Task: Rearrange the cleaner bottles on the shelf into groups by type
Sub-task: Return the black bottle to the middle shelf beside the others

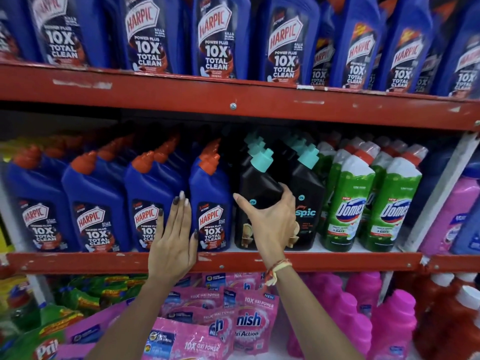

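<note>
On the middle shelf point(337, 263) stand blue Harpic bottles point(93, 203) with red caps at the left, black bottles with teal caps in the middle, and green Domex bottles point(345, 203) at the right. My right hand point(270, 224) grips the front left black bottle point(257, 185) around its body. A second black bottle point(309, 193) stands just right of it. My left hand point(174, 237) lies flat, fingers together, against the fronts of two blue Harpic bottles, the right one point(211, 201) next to the black bottle.
The upper shelf point(233, 97) carries a row of larger blue Harpic bottles point(218, 35). Pink bottles point(452, 214) stand at the far right. Below lie pink pouches point(249, 323), pink bottles point(358, 315), red bottles point(452, 320) and green packs point(85, 297).
</note>
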Demonstrator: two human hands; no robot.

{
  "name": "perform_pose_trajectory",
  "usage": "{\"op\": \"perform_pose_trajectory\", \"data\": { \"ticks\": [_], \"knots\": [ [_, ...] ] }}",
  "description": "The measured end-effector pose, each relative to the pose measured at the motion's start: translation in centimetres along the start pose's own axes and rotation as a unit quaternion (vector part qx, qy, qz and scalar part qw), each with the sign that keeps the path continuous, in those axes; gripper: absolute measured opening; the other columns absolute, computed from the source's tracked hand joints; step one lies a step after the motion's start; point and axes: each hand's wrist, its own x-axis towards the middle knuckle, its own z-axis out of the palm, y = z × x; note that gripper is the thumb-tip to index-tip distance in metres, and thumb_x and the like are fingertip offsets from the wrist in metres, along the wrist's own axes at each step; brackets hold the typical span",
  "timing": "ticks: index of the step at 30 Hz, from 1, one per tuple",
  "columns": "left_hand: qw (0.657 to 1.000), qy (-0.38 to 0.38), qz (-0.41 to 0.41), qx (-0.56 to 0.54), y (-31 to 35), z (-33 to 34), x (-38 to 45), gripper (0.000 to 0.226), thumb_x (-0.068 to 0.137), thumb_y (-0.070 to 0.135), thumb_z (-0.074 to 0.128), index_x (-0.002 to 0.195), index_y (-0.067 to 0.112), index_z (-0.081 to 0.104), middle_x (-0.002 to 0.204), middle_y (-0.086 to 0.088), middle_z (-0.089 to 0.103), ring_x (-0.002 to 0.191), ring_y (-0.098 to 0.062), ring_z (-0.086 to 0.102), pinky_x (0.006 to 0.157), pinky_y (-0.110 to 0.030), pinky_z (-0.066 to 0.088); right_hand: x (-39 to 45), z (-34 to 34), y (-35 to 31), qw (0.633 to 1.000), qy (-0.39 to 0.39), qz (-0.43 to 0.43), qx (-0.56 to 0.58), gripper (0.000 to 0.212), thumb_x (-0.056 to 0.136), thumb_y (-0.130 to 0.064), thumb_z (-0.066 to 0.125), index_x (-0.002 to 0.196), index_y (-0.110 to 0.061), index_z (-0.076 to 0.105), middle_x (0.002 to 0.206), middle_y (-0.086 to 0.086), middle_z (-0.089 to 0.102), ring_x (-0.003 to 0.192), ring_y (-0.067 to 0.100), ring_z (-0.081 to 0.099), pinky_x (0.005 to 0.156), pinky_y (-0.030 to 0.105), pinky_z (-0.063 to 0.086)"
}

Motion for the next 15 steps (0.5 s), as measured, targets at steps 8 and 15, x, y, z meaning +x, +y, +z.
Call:
{"op": "perform_pose_trajectory", "data": {
  "ticks": [8,15],
  "knots": [
    [1.000,0.002,0.000,0.003,-0.01,-0.01,0.00,0.064,0.100,0.026,0.032,0.155,-0.004,0.021,0.165,-0.018,0.019,0.154,-0.026,0.017,0.127,-0.041,0.004,0.21,0.69,-0.48,0.998,-0.018,-0.029,-0.051,0.114,0.069,-0.069,0.069,0.151,-0.007,0.021,0.141,0.012,0.046,0.126,0.029,0.050,0.092,0.038,0.048],
    [1.000,-0.009,-0.004,0.011,0.01,-0.05,-0.13,0.063,0.101,0.027,0.029,0.155,-0.005,0.022,0.165,-0.018,0.021,0.153,-0.027,0.019,0.127,-0.043,0.004,0.33,0.47,-0.69,0.995,-0.034,-0.036,-0.081,0.114,0.071,-0.071,0.065,0.152,-0.005,0.017,0.143,0.014,0.046,0.127,0.030,0.050,0.091,0.040,0.049]
  ]
}}
